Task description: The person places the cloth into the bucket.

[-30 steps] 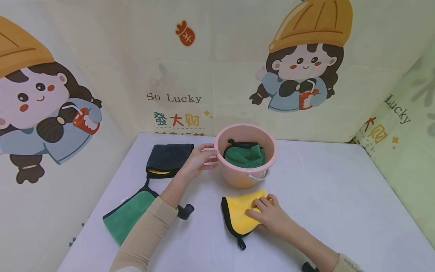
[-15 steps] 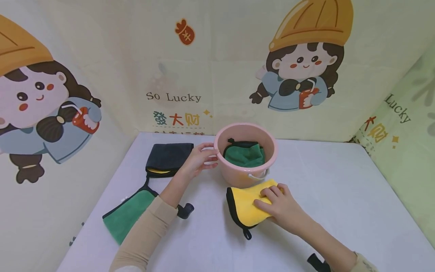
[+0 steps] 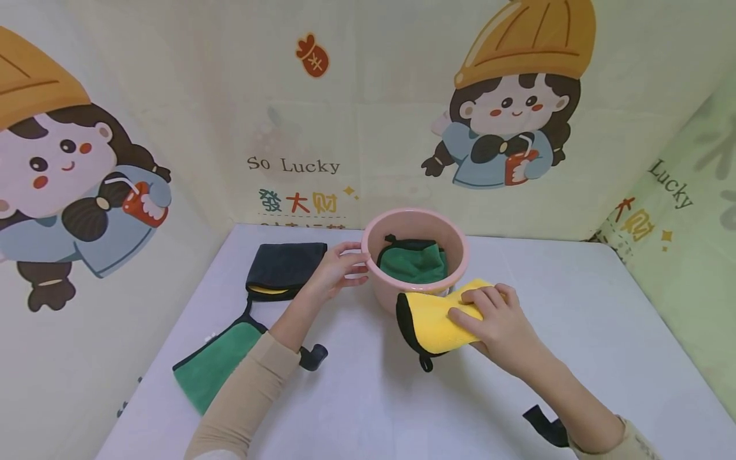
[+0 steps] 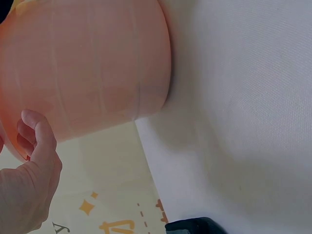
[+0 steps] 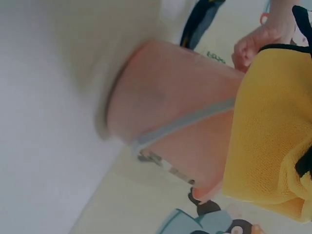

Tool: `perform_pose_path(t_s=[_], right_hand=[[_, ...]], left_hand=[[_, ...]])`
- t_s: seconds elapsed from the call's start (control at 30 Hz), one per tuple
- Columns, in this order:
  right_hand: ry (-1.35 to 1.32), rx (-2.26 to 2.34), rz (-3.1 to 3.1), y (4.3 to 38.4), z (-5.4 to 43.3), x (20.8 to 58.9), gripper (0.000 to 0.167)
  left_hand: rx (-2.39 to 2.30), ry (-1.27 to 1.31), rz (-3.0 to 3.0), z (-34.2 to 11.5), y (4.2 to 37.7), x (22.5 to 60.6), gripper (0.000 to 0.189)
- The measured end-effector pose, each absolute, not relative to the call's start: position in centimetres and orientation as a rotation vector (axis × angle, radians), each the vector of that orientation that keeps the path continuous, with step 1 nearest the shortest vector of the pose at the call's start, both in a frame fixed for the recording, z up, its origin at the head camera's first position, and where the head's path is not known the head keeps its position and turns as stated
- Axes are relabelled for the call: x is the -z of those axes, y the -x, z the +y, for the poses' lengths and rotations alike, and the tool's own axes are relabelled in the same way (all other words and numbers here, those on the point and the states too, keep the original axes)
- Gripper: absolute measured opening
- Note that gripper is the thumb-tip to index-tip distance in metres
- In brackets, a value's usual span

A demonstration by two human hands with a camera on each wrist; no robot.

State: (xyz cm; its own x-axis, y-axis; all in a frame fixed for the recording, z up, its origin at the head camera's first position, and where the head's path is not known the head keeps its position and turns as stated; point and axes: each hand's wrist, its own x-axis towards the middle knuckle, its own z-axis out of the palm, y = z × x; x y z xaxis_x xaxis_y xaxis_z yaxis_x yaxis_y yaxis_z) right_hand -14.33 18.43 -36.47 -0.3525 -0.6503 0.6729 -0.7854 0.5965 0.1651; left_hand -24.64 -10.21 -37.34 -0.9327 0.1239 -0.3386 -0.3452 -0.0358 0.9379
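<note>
My right hand [image 3: 506, 326] holds a folded yellow cloth [image 3: 431, 322] with black edging and a small black loop, raised in front of the pink bucket [image 3: 391, 289]. Seen from the right wrist, the yellow cloth [image 5: 268, 126] fills the right side and overlaps the bucket [image 5: 170, 102]. My left hand [image 3: 336, 271] holds the bucket's left rim with curved fingers; the left wrist view has this hand [image 4: 34, 180] right at the rim of the tipped-looking bucket [image 4: 92, 63]. Inside the bucket lies a green cloth [image 3: 414, 264] with black edging.
A folded dark cloth [image 3: 284, 262] with a yellow inner side lies left of the bucket. Nearer, a green cloth [image 3: 221, 364] is partly covered by my left sleeve [image 3: 253, 383]. Patterned fabric [image 3: 391, 128] hangs behind the white table [image 3: 575, 332].
The right hand has lifted the yellow cloth off the table and carried it up, away from me and slightly right, toward the bucket. My left hand has stayed at the rim.
</note>
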Motion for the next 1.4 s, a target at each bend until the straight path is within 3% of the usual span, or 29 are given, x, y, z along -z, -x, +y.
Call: perform_pose_path(t_s=[0.3,0.4,0.43,0.53,0.6,0.87,1.4], right_hand=[[-1.11,-0.212,-2.083,15.7,18.8,33.8,0.034],[-1.105,-0.237,-2.073,16.3,19.1,33.0,0.013],[-1.095,-0.242,-2.073,16.5,19.3,32.8,0.012],[-1.048,-0.246,-2.073,17.2,19.6,32.2,0.046],[-1.008,-0.232,-2.084,17.7,19.7,31.9,0.058],[-0.936,-0.19,-2.133,20.0,19.6,32.0,0.047],[-0.868,-0.154,-2.268,24.9,17.0,34.2,0.045]], left_hand=[[-2.036,0.242,1.916,-10.2,24.7,37.5,0.042],[-2.036,0.241,1.918,-10.2,24.6,37.4,0.042],[-2.036,0.242,1.917,-10.2,24.6,37.4,0.042],[-2.039,0.239,1.919,-10.2,24.6,37.4,0.042],[-2.038,0.239,1.923,-10.3,24.5,37.3,0.042],[-2.03,0.214,1.926,-10.3,24.6,37.4,0.043],[-2.044,0.221,1.914,-10.2,24.7,37.6,0.043]])
